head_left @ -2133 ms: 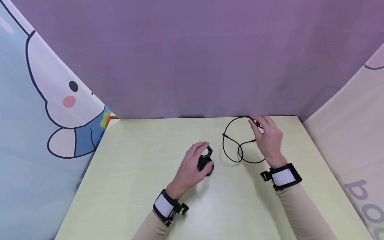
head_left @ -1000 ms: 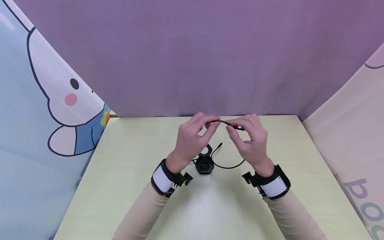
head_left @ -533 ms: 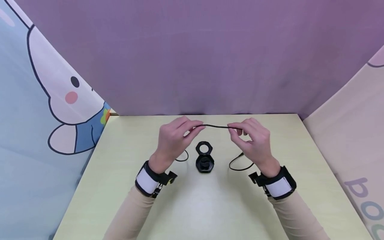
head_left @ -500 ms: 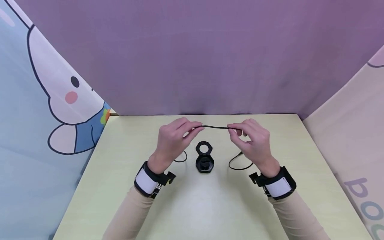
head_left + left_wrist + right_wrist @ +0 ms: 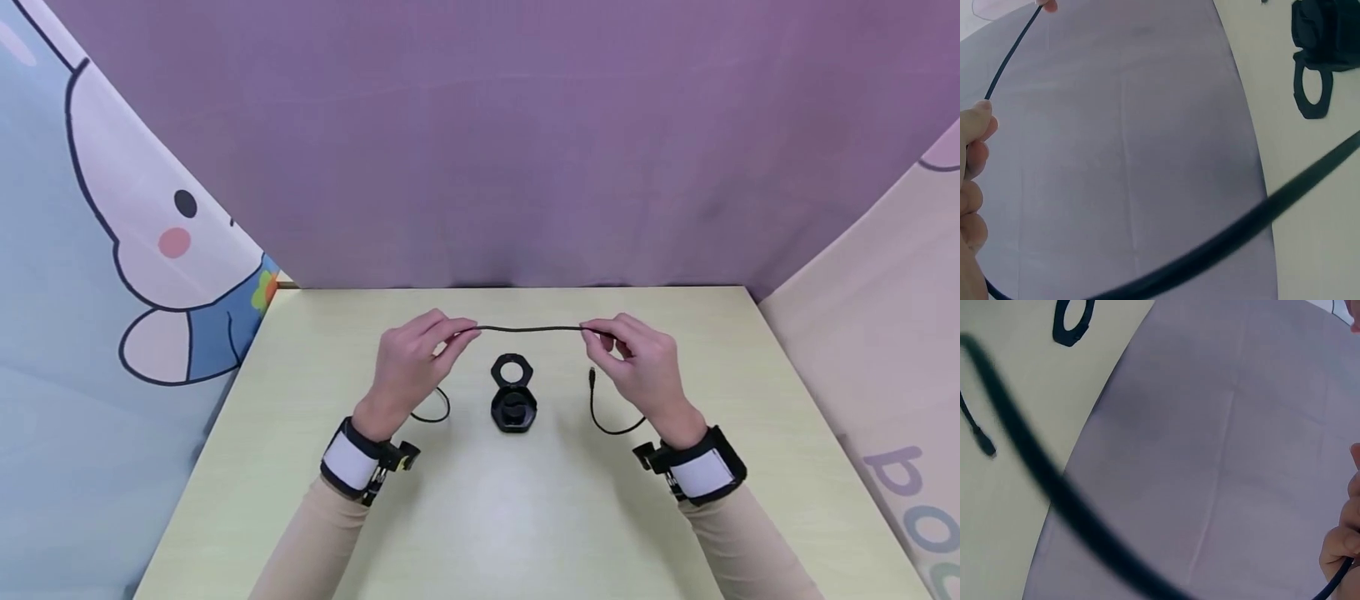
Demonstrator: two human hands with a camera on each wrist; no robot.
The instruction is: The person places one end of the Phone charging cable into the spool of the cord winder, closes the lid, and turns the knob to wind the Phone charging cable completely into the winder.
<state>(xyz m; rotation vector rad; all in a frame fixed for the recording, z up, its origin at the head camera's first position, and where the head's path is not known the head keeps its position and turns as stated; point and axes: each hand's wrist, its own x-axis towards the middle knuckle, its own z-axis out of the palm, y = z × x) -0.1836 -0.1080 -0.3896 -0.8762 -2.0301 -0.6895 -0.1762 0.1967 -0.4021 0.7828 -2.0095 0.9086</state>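
A black cable (image 5: 529,329) is stretched nearly straight between both hands, above the far part of the table. My left hand (image 5: 408,362) pinches it between thumb and fingertips on the left. On the right, my right hand (image 5: 643,362) pinches the other end of that span. Below the right hand a loose end hangs in a curve, with a small plug (image 5: 592,377) at its tip; another loop shows beside the left wrist. Between the hands lies a black hexagonal case (image 5: 513,412), its ring-shaped lid (image 5: 497,369) folded out. The left wrist view shows the cable (image 5: 1210,250) large and close.
The pale table (image 5: 510,525) ends at a purple backdrop (image 5: 480,150) behind the hands. A printed cartoon cloth (image 5: 187,333) borders the left side, and a pale lettered cloth (image 5: 885,358) the right. Both wrists wear black straps with cameras.
The left hand has let go of the case and pinched the cable, which the right hand has brought over the middle. The hands have since drawn apart, straightening the span, and lowered slightly.
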